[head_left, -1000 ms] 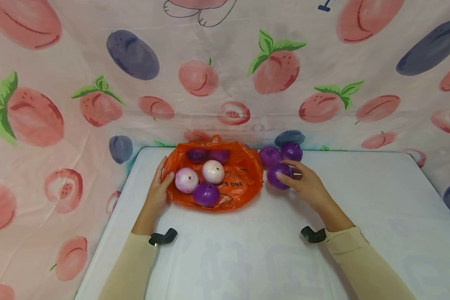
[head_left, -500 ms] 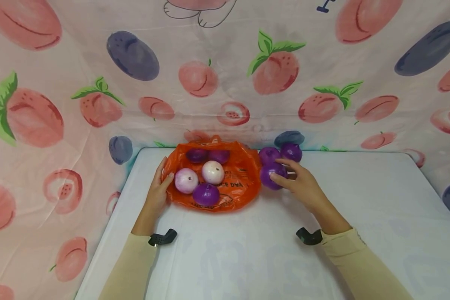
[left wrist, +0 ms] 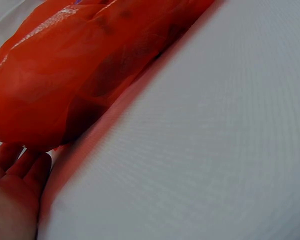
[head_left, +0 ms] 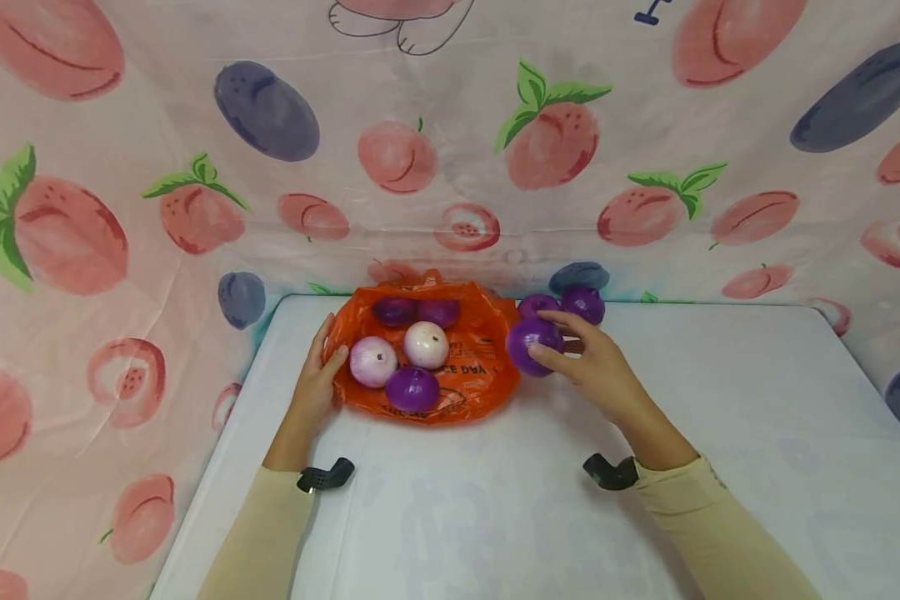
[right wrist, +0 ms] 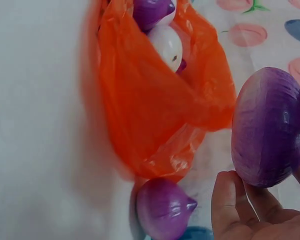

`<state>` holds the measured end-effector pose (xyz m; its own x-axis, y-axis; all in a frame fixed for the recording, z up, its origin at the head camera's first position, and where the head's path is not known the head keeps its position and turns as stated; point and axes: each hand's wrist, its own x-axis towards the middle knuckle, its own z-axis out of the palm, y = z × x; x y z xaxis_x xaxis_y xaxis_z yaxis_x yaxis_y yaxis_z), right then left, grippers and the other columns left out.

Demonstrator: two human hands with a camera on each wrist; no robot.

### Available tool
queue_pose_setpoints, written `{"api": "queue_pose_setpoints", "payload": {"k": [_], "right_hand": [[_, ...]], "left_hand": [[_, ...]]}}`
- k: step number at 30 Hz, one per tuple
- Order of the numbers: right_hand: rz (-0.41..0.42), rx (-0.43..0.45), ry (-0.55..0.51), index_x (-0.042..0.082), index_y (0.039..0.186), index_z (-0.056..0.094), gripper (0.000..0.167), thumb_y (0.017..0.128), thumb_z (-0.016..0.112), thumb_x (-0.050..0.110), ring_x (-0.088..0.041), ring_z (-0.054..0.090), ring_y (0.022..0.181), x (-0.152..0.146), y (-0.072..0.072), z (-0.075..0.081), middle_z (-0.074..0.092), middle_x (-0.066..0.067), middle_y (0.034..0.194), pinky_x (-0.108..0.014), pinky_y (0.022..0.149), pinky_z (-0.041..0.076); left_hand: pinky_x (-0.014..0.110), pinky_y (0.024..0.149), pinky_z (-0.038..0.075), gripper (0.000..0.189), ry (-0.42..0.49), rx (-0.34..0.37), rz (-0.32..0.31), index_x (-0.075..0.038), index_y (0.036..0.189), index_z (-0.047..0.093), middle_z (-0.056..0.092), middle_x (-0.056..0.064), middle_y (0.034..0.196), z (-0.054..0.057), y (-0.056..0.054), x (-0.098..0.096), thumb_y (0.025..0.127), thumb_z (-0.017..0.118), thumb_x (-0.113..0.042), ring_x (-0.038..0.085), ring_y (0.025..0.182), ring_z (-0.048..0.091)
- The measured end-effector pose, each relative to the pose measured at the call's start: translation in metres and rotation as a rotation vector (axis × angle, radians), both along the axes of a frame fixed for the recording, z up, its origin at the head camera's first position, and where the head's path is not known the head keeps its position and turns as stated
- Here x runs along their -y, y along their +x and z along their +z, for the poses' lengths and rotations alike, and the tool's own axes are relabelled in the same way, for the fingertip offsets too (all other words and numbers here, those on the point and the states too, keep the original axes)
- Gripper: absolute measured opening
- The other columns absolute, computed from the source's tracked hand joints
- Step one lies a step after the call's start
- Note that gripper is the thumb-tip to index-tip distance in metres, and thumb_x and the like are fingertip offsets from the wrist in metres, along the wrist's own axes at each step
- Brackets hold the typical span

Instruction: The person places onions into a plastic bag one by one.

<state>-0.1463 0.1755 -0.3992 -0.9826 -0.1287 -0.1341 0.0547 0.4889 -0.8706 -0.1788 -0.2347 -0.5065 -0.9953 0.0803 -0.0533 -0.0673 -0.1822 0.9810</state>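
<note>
An orange plastic bag (head_left: 487,387) lies with its mouth spread wide, showing several onions inside. Two whitish onions, one of them (head_left: 426,345) near the middle, sit among purple ones such as the front onion (head_left: 412,389). My left hand (head_left: 317,375) holds the bag's left rim, thumb over the edge and fingers (left wrist: 32,167) against the outside. Between thumb and fingers, my right hand (head_left: 600,367) grips a purple onion (head_left: 531,346) right at the bag's right rim. In the right wrist view this held onion (right wrist: 267,127) is raised beside the bag.
Two more purple onions stand by the bag's back right side, one (head_left: 537,305) partly behind the held onion and the other (head_left: 583,305) to its right. A white table (head_left: 450,517) bears everything. Behind it hangs a fruit-printed cloth (head_left: 450,100).
My right hand has carried the gripped purple onion leftward and slightly up, to the bag's right rim. The left hand and the onions in the bag have stayed put.
</note>
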Motion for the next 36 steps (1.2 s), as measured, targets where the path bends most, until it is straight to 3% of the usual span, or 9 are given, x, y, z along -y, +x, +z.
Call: {"api": "queue_pose_setpoints", "payload": {"k": [13,22,30,36], "right_hand": [[0.046,-0.038,-0.039,0.031,0.146,0.053,0.066,0.088,0.076,0.052,-0.034,0.054,0.13,0.024,0.002,0.014,0.052,-0.005,0.15,-0.05,0.096,0.059],[0.074,-0.051,-0.031,0.035,0.142,0.057,0.063,0.086,0.076,0.055,-0.03,0.057,0.128,0.046,0.0,0.02,0.058,-0.003,0.143,-0.052,0.099,0.057],[0.119,-0.08,-0.066,0.03,0.142,0.057,0.061,0.088,0.077,0.049,-0.028,0.06,0.125,0.065,-0.002,0.02,0.061,-0.001,0.138,-0.048,0.098,0.058],[0.112,-0.092,-0.04,0.03,0.143,0.057,0.062,0.088,0.076,0.053,-0.029,0.054,0.134,0.076,-0.006,0.016,0.057,0.001,0.146,-0.056,0.11,0.048]], "left_hand": [[0.034,0.122,0.036,0.062,-0.039,0.013,0.004,-0.045,0.161,0.023,0.02,-0.009,0.17,0.001,0.001,0.0,0.108,0.05,-0.027,0.02,0.157,0.021],[0.038,0.124,0.032,0.065,-0.046,0.014,0.005,-0.037,0.164,0.017,0.019,-0.01,0.17,0.002,0.001,0.001,0.108,0.05,-0.027,0.02,0.158,0.02],[0.037,0.123,0.033,0.063,-0.034,0.017,0.01,-0.043,0.161,0.022,0.019,-0.009,0.17,0.002,0.001,0.001,0.108,0.051,-0.027,0.02,0.158,0.02],[0.033,0.121,0.036,0.064,-0.006,0.009,0.0,-0.041,0.162,0.02,0.019,-0.008,0.17,0.001,0.0,0.002,0.108,0.05,-0.025,0.021,0.158,0.021]]}}
